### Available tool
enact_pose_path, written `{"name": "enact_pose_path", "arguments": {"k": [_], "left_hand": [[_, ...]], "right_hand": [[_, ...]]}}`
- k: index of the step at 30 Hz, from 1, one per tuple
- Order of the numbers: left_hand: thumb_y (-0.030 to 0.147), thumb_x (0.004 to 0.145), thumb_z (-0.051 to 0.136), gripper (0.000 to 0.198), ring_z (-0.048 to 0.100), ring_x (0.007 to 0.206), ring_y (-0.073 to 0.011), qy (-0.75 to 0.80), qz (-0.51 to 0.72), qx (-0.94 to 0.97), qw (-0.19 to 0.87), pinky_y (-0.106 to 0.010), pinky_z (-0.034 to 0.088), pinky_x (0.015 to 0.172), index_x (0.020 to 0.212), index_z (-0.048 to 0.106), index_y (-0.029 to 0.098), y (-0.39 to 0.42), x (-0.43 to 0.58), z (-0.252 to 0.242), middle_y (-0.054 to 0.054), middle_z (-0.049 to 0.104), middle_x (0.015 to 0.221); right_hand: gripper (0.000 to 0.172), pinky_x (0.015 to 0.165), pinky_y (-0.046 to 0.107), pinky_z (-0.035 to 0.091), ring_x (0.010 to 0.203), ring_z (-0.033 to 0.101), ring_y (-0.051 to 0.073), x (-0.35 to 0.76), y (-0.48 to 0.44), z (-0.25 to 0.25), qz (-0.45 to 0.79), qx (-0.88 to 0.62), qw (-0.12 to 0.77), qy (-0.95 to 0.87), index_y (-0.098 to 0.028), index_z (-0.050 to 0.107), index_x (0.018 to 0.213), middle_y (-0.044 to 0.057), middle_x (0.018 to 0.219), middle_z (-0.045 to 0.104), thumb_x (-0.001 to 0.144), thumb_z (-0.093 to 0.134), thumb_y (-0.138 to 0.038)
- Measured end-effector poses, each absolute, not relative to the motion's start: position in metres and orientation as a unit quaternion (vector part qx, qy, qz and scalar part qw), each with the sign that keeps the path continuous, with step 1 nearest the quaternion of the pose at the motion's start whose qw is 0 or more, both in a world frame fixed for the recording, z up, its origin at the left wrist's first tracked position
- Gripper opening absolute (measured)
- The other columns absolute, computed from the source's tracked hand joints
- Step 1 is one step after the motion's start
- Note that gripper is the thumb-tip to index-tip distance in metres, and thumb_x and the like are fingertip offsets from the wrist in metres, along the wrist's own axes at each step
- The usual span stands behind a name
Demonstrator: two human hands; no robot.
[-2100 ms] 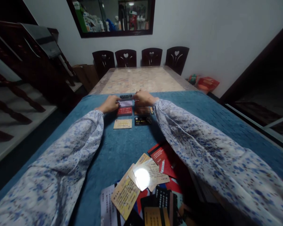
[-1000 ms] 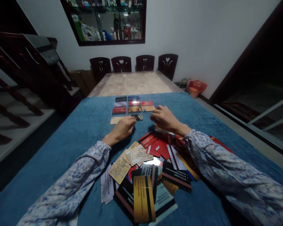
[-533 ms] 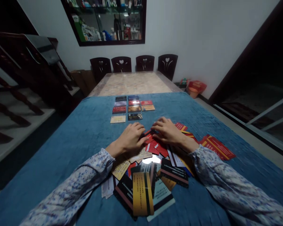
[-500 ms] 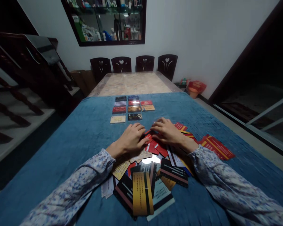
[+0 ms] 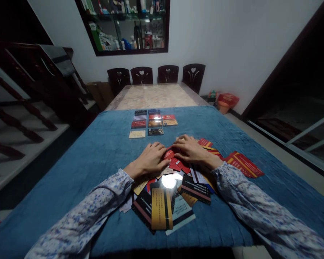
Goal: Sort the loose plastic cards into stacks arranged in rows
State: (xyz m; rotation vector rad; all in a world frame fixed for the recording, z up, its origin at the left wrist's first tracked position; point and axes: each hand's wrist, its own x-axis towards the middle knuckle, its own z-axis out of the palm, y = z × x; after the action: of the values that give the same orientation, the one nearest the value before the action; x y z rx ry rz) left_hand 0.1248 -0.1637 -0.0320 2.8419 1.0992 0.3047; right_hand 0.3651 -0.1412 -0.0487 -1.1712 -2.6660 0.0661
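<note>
Several bank-style cards lie in a loose, overlapping pile on a blue cloth. My left hand [image 5: 152,158] and my right hand [image 5: 190,149] face each other over the far part of this pile. Between them is a red card [image 5: 169,154], with the curled fingers and thumbs of both hands at its two sides; whether more cards sit under it is hidden. Closer to me, a gold card [image 5: 162,212] with a dark stripe lies over black cards [image 5: 196,189] and a pale green card [image 5: 182,216]. Other red cards [image 5: 182,166] lie just below my right hand.
Small card stacks [image 5: 138,124] stand in columns farther up the blue cloth [image 5: 105,144]. Fanned red cards [image 5: 244,164] lie right of my right forearm. Beyond the cloth is bare marble tabletop [image 5: 153,95], with dark chairs [image 5: 142,75] at the far end.
The view has shifted slightly, bringing the near table edge into sight. Both hands keep nearly the same place around the red card, and the pile looks the same.
</note>
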Motion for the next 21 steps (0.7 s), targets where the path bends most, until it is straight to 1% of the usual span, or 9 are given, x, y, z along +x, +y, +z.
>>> {"name": "enact_pose_path", "arguments": {"k": [6, 10, 14, 17, 21], "left_hand": [[0.044, 0.098, 0.055, 0.042, 0.056, 0.126, -0.0327, 0.376, 0.086, 0.921, 0.047, -0.05, 0.045, 0.103, 0.128, 0.065, 0.015, -0.1664, 0.1269, -0.0356, -0.016, 0.067, 0.131], [0.042, 0.099, 0.054, 0.039, 0.057, 0.124, -0.031, 0.38, 0.092, 0.919, 0.046, -0.048, 0.045, 0.103, 0.126, 0.066, 0.016, -0.168, 0.1291, -0.0366, -0.016, 0.068, 0.13], [0.041, 0.101, 0.051, 0.038, 0.057, 0.121, -0.03, 0.387, 0.083, 0.917, 0.038, -0.047, 0.046, 0.102, 0.123, 0.067, 0.016, -0.1703, 0.1305, -0.0368, -0.015, 0.069, 0.126], [0.042, 0.101, 0.051, 0.038, 0.056, 0.119, -0.03, 0.398, 0.085, 0.913, 0.029, -0.047, 0.046, 0.1, 0.122, 0.068, 0.016, -0.1713, 0.1304, -0.0385, -0.014, 0.068, 0.123], [0.044, 0.099, 0.053, 0.037, 0.055, 0.112, -0.03, 0.413, 0.079, 0.907, 0.005, -0.046, 0.046, 0.095, 0.114, 0.071, 0.016, -0.1713, 0.1302, -0.0415, -0.015, 0.065, 0.118]], "right_hand": [[0.04, 0.094, 0.048, 0.04, 0.12, 0.05, 0.034, 0.3652, -0.1395, -0.0483, 0.031, -0.396, 0.095, -0.913, -0.021, 0.072, 0.127, 0.015, 0.128, 0.071, 0.095, 0.057, -0.04], [0.043, 0.094, 0.047, 0.041, 0.121, 0.05, 0.034, 0.3652, -0.139, -0.0492, 0.038, -0.396, 0.091, -0.913, -0.022, 0.07, 0.132, 0.015, 0.13, 0.07, 0.094, 0.059, -0.038], [0.045, 0.094, 0.049, 0.041, 0.121, 0.049, 0.035, 0.3642, -0.1373, -0.051, 0.038, -0.393, 0.09, -0.914, -0.02, 0.069, 0.134, 0.016, 0.13, 0.069, 0.094, 0.059, -0.038], [0.044, 0.093, 0.049, 0.041, 0.117, 0.049, 0.034, 0.3636, -0.1357, -0.0516, 0.038, -0.384, 0.091, -0.918, -0.021, 0.07, 0.133, 0.016, 0.127, 0.069, 0.094, 0.058, -0.038], [0.043, 0.09, 0.046, 0.042, 0.11, 0.049, 0.032, 0.3636, -0.1337, -0.0525, 0.034, -0.377, 0.093, -0.921, -0.022, 0.07, 0.133, 0.015, 0.123, 0.069, 0.095, 0.058, -0.039]]}}
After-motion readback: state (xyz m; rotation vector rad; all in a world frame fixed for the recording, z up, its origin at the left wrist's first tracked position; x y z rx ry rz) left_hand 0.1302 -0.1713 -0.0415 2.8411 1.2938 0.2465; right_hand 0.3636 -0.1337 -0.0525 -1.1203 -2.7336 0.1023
